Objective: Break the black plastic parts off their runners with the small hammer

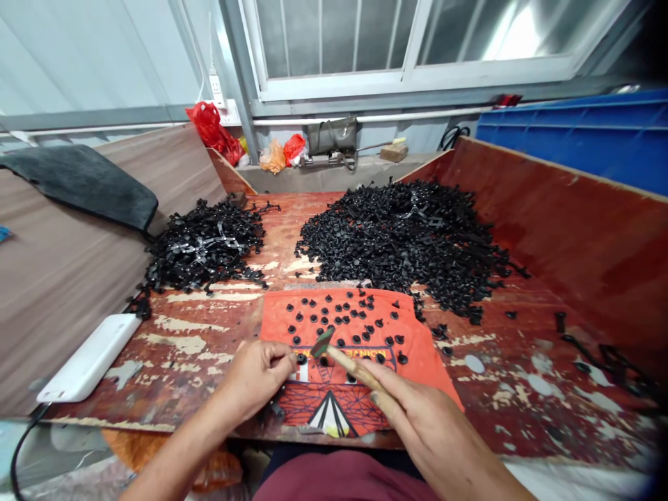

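One wooden-handled tool point(360, 371), clasped in the grip of the right hand point(417, 414) over an orange cloth point(425, 363) dotted with small black pieces point(314, 319), on a worn red worktop point(182, 356); left hand point(258, 376) close by one piece, its grip upon it indeterminable.

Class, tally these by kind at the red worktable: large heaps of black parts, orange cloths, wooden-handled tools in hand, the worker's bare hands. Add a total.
Large heaps of black parts: 2 (left heap, right heap)
Orange cloth: 1
Wooden-handled tool: 1
Bare hands: 2 (left hand, right hand)
Total: 6
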`<state>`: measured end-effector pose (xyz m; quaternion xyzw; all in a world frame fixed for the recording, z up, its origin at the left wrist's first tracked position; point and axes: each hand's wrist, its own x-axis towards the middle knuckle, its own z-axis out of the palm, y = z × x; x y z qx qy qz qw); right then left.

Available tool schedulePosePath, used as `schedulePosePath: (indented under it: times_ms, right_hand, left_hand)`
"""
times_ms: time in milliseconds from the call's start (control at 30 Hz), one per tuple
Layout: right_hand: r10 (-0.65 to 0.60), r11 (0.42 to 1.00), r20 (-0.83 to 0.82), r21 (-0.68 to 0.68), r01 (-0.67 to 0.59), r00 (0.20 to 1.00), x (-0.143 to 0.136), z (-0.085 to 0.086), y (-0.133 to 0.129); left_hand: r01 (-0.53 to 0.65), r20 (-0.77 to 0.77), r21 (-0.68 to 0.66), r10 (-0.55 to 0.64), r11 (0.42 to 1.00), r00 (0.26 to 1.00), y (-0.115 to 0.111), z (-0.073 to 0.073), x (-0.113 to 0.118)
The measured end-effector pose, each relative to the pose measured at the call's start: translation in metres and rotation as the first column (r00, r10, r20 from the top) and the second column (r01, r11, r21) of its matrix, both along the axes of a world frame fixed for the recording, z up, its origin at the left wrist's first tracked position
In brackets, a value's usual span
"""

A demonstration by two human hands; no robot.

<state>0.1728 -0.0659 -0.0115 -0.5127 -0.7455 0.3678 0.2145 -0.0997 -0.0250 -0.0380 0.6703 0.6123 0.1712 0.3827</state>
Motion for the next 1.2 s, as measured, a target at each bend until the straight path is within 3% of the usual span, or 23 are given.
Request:
schedulePosePath:
  times_ms: [167, 367, 567, 767, 867, 1000, 1100, 1200]
  right_hand:
    - [0.063, 0.990, 0.042, 0.121, -0.067, 0.997, -0.016, 0.009, 0.005]
    - [0.115, 0.987, 0.080, 0.099, -0.123, 0.990, -0.016, 0.012, 0.010]
    - [0.016, 0.963, 0.116, 0.267, -0.046, 0.993, -0.015, 0.007, 0.007]
    - [-0.005, 0.945, 0.207, 0.322, -0.064, 0.978, -0.019, 0.003, 0.007]
    - [0.022, 0.959, 0.218, 0.272, -0.082, 0.976, -0.023, 0.001, 0.007]
    - [0.022, 0.979, 0.113, 0.200, -0.045, 0.993, -0.020, 0.008, 0.008]
    - [-0.046, 0.985, -0.025, 0.164, 0.049, 0.999, -0.006, 0.017, 0.010]
    - [-0.061, 0.995, -0.078, 0.076, 0.067, 0.995, 0.009, 0.017, 0.008]
  left_hand:
    - [-0.066, 0.123, -0.067, 0.074, 0.996, 0.990, 0.004, -0.005, -0.002]
    - [-0.082, 0.163, -0.063, 0.091, 0.995, 0.982, 0.004, -0.005, -0.002]
    - [-0.042, 0.106, -0.070, 0.049, 0.997, 0.993, 0.002, -0.005, -0.003]
    - [-0.028, 0.007, -0.001, 0.028, 1.000, 1.000, -0.001, -0.005, 0.001]
    - [-0.033, 0.001, 0.002, 0.033, 0.999, 0.999, -0.001, -0.006, 0.002]
    - [-0.090, 0.222, -0.077, 0.105, 0.993, 0.969, 0.001, 0.010, -0.006]
    - [-0.202, 0.471, -0.180, 0.264, 0.963, 0.841, 0.005, 0.034, -0.019]
    - [-0.141, 0.570, -0.236, 0.254, 0.961, 0.782, 0.012, 0.049, -0.029]
